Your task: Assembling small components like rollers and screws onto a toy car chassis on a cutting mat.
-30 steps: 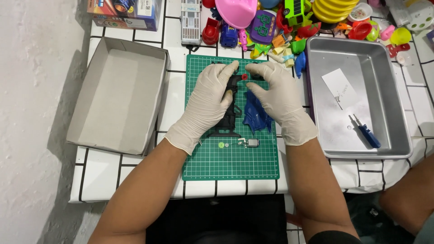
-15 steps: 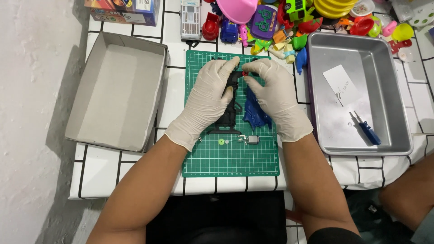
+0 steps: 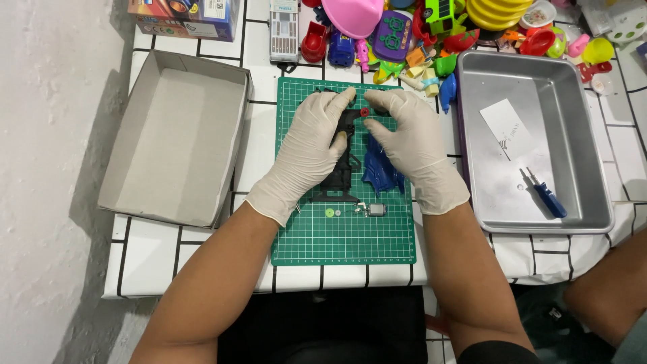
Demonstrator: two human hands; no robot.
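An empty grey cardboard box (image 3: 176,141) sits at your left. On the green cutting mat (image 3: 345,236), your gloved left hand (image 3: 311,145) and right hand (image 3: 411,138) have fingers clamped on a black toy part (image 3: 340,172). A metal tray (image 3: 532,141) holding a white card (image 3: 507,128) and blue screwdriver (image 3: 544,195) sits right; colourful toys (image 3: 431,34) crowd the worktop behind.

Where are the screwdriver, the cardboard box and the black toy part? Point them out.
screwdriver (image 3: 549,201): head view, blue handle.
cardboard box (image 3: 176,145): head view, bare inside floor.
black toy part (image 3: 339,176): head view, body below left hand.

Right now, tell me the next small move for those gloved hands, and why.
Probably lift the small red plastic wheel clear of the black plastic toy chassis: the right hand pinches it at the chassis top while the left hand steadies the body.
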